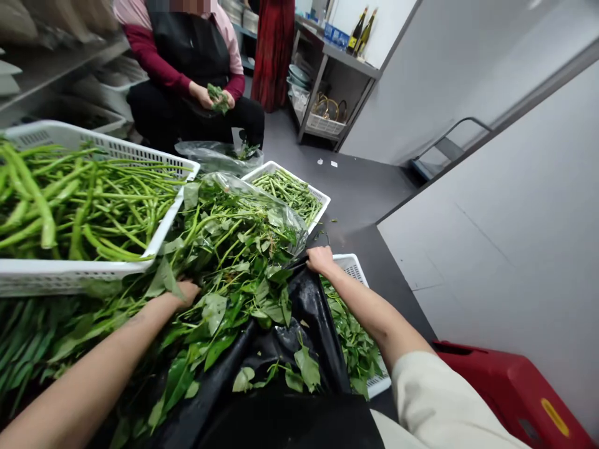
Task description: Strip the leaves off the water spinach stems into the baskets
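My left hand (pixel 188 293) reaches into a heap of leafy green stems (pixel 238 249). Leaves cover its fingers, so their grip does not show. To the right, my right hand (pixel 321 257) is closed on the edge of a wet black apron (pixel 304 296) spread over my lap. Loose leaves (pixel 306 368) lie on the apron. Clear plastic (pixel 281 212) wraps the far side of the heap. Just beyond my right forearm, a white basket (pixel 352 265) holds picked green leaves (pixel 349 337).
A large white basket (pixel 175 215) of thick green stems stands at left. Ahead is a smaller basket (pixel 322 209) of cut stems. A seated co-worker (pixel 187 62) holds a green bunch (pixel 218 98). A red plastic object (pixel 505 386) sits at right, near a white wall (pixel 515 218).
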A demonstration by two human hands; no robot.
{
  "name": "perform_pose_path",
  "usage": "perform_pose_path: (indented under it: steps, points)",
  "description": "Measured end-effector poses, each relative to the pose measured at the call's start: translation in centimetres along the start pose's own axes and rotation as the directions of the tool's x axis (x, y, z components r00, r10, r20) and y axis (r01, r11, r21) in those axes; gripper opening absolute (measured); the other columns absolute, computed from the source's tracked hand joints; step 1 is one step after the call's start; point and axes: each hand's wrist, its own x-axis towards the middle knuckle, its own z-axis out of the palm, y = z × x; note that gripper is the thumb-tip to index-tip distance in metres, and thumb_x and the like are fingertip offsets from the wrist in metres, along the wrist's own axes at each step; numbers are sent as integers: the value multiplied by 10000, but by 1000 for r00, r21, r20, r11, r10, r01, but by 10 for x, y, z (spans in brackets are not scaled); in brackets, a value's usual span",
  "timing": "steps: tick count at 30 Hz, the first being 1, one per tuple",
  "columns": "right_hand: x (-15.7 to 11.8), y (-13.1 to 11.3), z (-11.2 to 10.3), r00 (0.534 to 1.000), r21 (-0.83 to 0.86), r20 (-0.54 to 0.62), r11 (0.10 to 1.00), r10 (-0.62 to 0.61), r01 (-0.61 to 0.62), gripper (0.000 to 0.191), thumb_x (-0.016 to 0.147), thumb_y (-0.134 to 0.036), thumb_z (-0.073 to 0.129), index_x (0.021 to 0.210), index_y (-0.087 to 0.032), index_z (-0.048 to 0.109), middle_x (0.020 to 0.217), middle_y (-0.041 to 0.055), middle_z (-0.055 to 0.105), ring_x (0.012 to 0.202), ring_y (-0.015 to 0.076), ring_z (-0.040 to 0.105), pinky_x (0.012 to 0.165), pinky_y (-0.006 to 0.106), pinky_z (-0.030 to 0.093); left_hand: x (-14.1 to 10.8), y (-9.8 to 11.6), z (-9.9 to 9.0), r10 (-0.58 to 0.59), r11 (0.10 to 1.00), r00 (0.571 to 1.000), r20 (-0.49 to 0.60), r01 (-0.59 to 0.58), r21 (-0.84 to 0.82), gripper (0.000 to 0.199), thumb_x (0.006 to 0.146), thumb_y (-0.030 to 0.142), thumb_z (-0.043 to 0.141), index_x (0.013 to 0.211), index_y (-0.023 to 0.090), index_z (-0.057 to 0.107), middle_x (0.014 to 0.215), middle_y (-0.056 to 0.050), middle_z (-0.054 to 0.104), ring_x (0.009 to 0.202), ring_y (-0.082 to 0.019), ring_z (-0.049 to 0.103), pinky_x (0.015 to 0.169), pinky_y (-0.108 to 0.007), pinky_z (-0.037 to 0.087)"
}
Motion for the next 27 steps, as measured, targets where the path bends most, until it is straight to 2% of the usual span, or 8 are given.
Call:
perform_pose_path:
  steps: [3, 6, 8, 11, 13, 16, 20, 27]
  points:
    - [9, -4, 6, 1000, 37, 19, 999, -23, 22, 274, 789, -226, 493, 990, -140, 658, 1015, 164, 674, 1007, 267, 606, 839, 369, 378, 5, 25, -20, -17, 992, 990, 143, -1, 127, 174, 626, 115, 544, 704, 127, 699, 735, -122, 707, 827, -297, 656, 802, -392, 480]
    - [18, -14, 9, 998, 92, 29, 994, -59, 56, 273, 773, -222, 509, 984, -138, 661, 1026, 166, 672, 1019, 272, 604, 841, 361, 395, 4, 82, -17, 45, 978, 991, 130, -70, 196, 453, 782, 272, 479, 1198, 123, 579, 1239, -212, 575, 1141, -335, 533, 949, -462, 396]
    - [22, -18, 8, 997, 131, 24, 989, -77, 73, 277, 787, -227, 501, 1003, -146, 654, 1048, 160, 665, 1028, 272, 601, 837, 352, 408, 0, 124, 7, 246, 936, 967, 64, -254, 244, 623, 804, 401, 487, 1390, 236, 357, 1490, -151, 287, 1346, -336, 277, 1038, -528, 276]
    - [25, -17, 9, 997, 185, 9, 980, -76, 73, 296, 830, -215, 455, 1069, -161, 621, 1080, 148, 652, 1026, 257, 604, 815, 327, 432, -3, 153, 59, 383, 827, 895, 226, -442, 348, 836, 716, 393, 624, 1438, 305, 213, 1548, -111, 60, 1392, -379, 74, 1011, -676, 177]
    - [26, -15, 12, 998, 218, 1, 974, -65, 63, 307, 849, -192, 435, 1110, -167, 594, 1106, 141, 640, 1032, 243, 601, 813, 311, 439, -1, 140, 84, 263, 818, 927, 268, -361, 448, 767, 757, 223, 562, 1438, 298, 219, 1539, -110, 127, 1387, -382, 110, 969, -710, 220]
    - [31, -12, 20, 999, 270, 18, 962, -42, 36, 290, 864, -175, 445, 1118, -169, 585, 1126, 138, 624, 1041, 233, 594, 822, 301, 446, -1, 95, 91, 128, 793, 961, 244, -247, 557, 719, 735, 33, 423, 1402, 288, 338, 1528, -92, 183, 1324, -421, 270, 896, -686, 347]
    - [45, -9, 32, 993, 342, 116, 939, -6, -34, 257, 898, -264, 497, 1116, -151, 573, 1139, 112, 594, 1022, 216, 581, 848, 365, 472, -15, 49, 65, 18, 793, 962, 274, -181, 582, 659, 727, -34, 322, 1314, 213, 490, 1490, -130, 291, 1141, -354, 511, 855, -541, 452]
    - [29, -26, 86, 913, 465, 408, 860, 0, -208, 286, 879, -313, 548, 1128, -174, 559, 1134, 69, 571, 976, 196, 583, 804, 365, 507, -22, 8, 28, -145, 863, 971, 188, 31, 505, 568, 707, -4, 398, 1227, 166, 549, 1246, -180, 555, 1108, -242, 577, 886, -342, 470]
